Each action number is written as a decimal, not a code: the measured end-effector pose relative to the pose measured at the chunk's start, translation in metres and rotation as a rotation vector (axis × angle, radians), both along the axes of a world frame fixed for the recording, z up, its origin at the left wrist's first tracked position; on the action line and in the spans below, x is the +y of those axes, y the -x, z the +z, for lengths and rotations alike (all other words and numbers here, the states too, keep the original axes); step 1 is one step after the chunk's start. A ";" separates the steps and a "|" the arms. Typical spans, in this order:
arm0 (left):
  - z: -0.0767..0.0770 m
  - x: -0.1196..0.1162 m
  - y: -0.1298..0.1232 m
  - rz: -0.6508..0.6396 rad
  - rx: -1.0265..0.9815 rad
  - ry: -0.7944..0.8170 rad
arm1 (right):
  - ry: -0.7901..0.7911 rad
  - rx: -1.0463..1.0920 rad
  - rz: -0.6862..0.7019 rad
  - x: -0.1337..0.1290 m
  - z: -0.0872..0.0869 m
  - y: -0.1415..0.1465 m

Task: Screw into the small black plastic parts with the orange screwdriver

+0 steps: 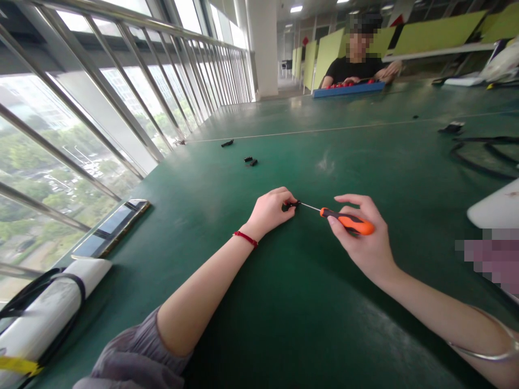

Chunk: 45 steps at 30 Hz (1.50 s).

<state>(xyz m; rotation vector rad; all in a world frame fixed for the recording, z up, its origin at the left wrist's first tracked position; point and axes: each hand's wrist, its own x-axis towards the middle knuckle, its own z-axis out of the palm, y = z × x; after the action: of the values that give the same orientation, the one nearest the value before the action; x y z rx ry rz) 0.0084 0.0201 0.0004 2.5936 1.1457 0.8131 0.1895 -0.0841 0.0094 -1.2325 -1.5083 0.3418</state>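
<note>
My left hand (274,209) pinches a small black part (291,205) just above the green table (227,259); its exact kind is too small to tell. In my right hand (367,243) lies a screwdriver (351,221) with an orange and black handle, held between thumb and fingers with the index finger raised. Its thin metal shaft points left, and the tip meets the black part at my left fingertips. Farther back on the table are a pair of small black pieces (250,161) and another black piece (227,143).
A phone (115,227) and a white device with black cable (60,302) lie along the left edge by the metal railing (133,70). Black cables (486,151) and a white object (497,205) are at right. Across the table sits a person (340,67) behind a blue tray (348,91).
</note>
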 end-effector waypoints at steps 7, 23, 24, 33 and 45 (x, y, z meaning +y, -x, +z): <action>-0.001 0.000 0.000 -0.004 -0.005 -0.005 | 0.037 0.027 0.026 0.001 -0.001 -0.002; 0.000 0.000 0.000 0.117 -0.049 -0.018 | 0.110 0.070 0.102 0.002 -0.002 -0.004; -0.001 0.001 0.001 0.127 -0.061 -0.009 | 0.124 0.077 0.101 0.002 -0.002 -0.004; -0.002 0.003 0.002 0.123 -0.054 0.012 | 0.219 0.101 0.170 0.004 -0.002 -0.002; -0.002 0.003 0.002 0.148 -0.046 0.012 | 0.262 0.109 0.195 0.003 -0.003 -0.003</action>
<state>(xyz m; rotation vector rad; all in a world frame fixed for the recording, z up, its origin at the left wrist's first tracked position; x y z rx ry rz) 0.0061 0.0229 -0.0021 2.4899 1.3368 0.8880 0.1924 -0.0807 0.0060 -1.2490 -1.5264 0.7436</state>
